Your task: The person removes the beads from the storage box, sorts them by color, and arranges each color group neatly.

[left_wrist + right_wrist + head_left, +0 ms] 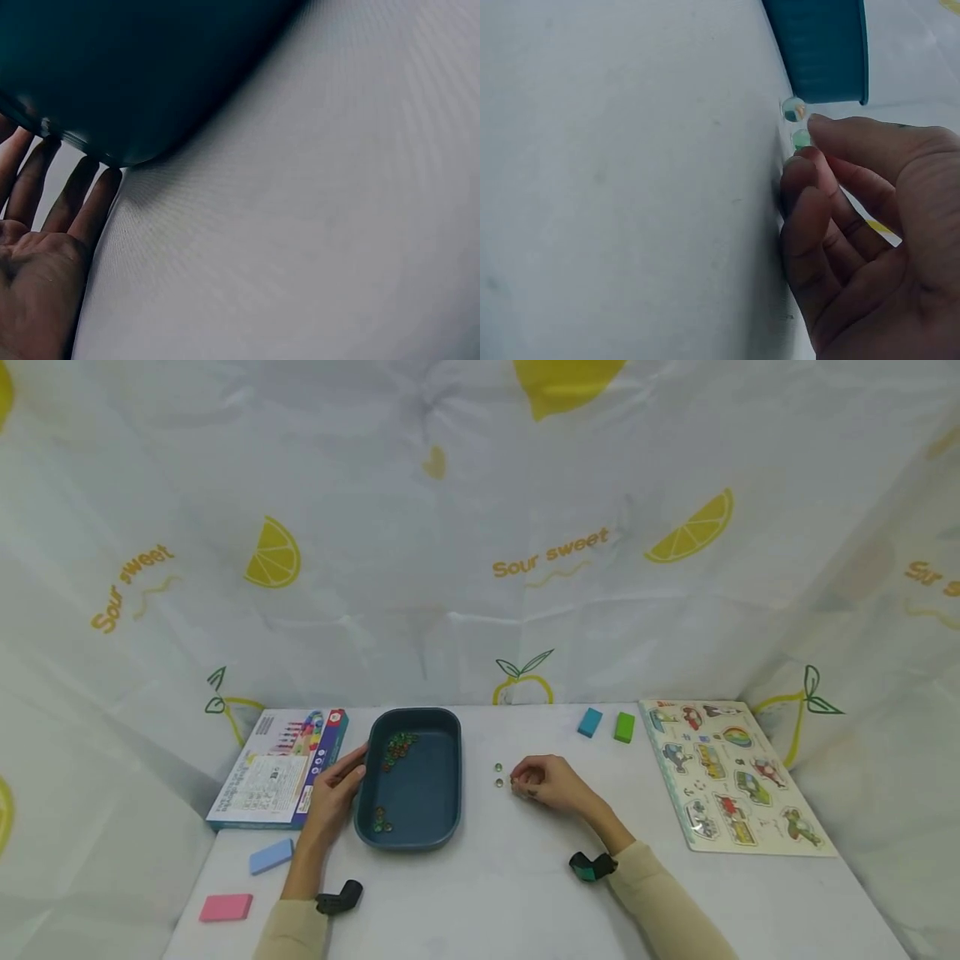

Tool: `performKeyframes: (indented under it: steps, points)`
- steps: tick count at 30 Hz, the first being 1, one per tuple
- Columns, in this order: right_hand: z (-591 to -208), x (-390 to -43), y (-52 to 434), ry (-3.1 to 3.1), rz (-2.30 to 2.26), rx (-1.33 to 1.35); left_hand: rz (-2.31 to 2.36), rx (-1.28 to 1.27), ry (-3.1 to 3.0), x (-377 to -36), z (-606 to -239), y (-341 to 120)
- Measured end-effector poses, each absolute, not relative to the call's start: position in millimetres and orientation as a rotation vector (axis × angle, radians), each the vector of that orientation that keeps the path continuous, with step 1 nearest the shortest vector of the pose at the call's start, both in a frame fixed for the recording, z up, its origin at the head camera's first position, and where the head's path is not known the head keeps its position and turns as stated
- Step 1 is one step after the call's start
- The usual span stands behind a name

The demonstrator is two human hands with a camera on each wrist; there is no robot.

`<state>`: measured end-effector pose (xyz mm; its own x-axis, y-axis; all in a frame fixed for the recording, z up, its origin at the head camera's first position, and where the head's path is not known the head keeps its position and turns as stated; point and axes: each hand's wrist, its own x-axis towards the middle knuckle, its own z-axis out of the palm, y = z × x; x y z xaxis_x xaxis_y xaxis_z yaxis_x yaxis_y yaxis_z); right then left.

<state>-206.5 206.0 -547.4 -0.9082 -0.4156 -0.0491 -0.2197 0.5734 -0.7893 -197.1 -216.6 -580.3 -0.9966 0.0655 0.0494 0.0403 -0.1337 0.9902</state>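
My left hand [335, 793] reaches along the left side of a dark teal dish [420, 843]. In the left wrist view its fingers lie fairly straight, fingertips [112, 178] right at the dish's rim. Inside the dish lie two groups of glass marbles, a larger group [397, 747] toward the far left and a smaller one [381, 821] near the front. On the white table to the right are two greenish clear marbles [793, 109]. My right hand [553, 782] is beside them, fingers bent and thumb apart from the index finger; no marble shows in its grasp.
A printed box [258, 785] lies left of the dish, with light blue [271, 857] and pink [226, 907] blocks in front. At the back right are blue [589, 722] and green [624, 727] blocks and a picture puzzle board [731, 777]. A lemon-print curtain [420, 568] stands behind the table.
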Motion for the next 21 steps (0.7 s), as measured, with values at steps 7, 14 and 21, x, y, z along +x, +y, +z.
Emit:
performKeyframes:
  steps: [7,14,21]
  points:
    - [-551,-206,202,2.623,-1.225,-0.520,2.360,0.153,2.041,-198,-578,-219]
    - [-551,-207,200,2.638,-1.202,-0.543,2.372,0.145,2.035,-199,-580,-217]
    - [-535,-216,198,2.611,-1.243,-0.576,2.345,0.109,2.048,-196,-580,-216]
